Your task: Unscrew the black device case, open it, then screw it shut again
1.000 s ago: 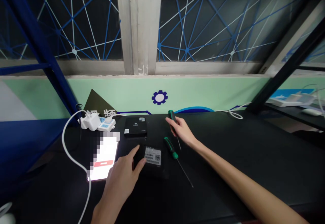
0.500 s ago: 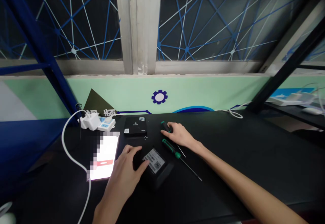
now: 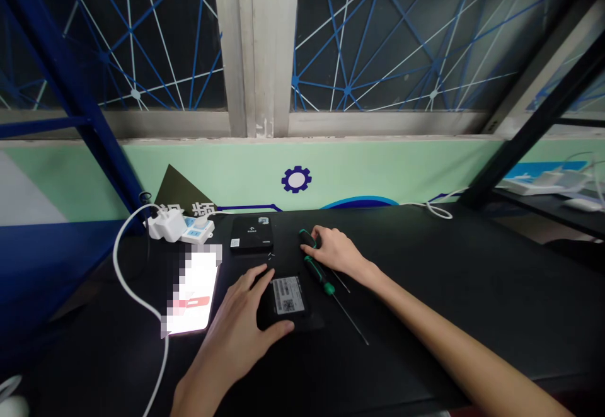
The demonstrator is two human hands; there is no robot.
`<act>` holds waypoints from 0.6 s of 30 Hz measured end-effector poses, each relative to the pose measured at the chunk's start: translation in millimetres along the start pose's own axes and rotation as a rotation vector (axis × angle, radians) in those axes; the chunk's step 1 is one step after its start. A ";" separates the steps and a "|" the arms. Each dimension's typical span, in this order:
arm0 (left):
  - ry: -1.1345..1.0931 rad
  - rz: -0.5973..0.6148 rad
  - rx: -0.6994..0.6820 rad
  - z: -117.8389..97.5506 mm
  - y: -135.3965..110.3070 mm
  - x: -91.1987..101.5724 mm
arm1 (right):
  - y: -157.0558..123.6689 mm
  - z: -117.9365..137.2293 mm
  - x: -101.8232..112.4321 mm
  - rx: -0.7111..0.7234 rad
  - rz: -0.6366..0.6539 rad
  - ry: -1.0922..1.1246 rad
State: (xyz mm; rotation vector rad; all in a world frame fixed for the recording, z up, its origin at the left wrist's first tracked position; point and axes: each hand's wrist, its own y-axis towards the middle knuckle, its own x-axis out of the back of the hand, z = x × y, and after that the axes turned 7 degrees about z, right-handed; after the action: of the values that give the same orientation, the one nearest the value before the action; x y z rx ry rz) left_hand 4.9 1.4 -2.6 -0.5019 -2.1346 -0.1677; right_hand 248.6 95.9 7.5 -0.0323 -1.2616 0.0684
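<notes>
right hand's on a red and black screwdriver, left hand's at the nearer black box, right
Not red: the head view shows the right hand on a green and black screwdriver. The left hand is indeed at the nearer black box.

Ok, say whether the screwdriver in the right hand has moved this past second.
Yes: judged against the gear emblem, the screwdriver in the right hand has shifted down and slightly left in view.

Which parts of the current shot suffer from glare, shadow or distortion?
Head view: lit screen blown nearly white, its left edge masked by mosaic blocks; head view: labelled black box melts into the black tabletop, edges hard to trace; head view: blue post and black post splay outward, likely wide-angle stretch.
</notes>
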 end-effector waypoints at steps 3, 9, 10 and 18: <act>0.006 -0.028 0.003 3.5 1.8 -1.5 | -0.6 0.2 1.0 -0.016 -0.002 -0.021; 0.024 -0.024 0.036 4.8 3.4 -1.7 | -2.5 1.4 3.0 -0.021 0.016 -0.008; 0.022 -0.022 0.043 4.5 3.5 -1.3 | -2.6 1.5 3.3 -0.020 0.019 -0.007; 0.010 -0.064 0.045 6.6 3.4 -2.2 | -4.6 2.1 13.8 0.012 -0.026 0.013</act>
State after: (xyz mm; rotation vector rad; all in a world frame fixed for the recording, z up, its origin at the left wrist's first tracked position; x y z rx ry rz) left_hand 2.4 5.8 -8.5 -0.4059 -2.1409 -0.1575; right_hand 251.0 92.2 21.5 -0.0063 -1.2479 0.0529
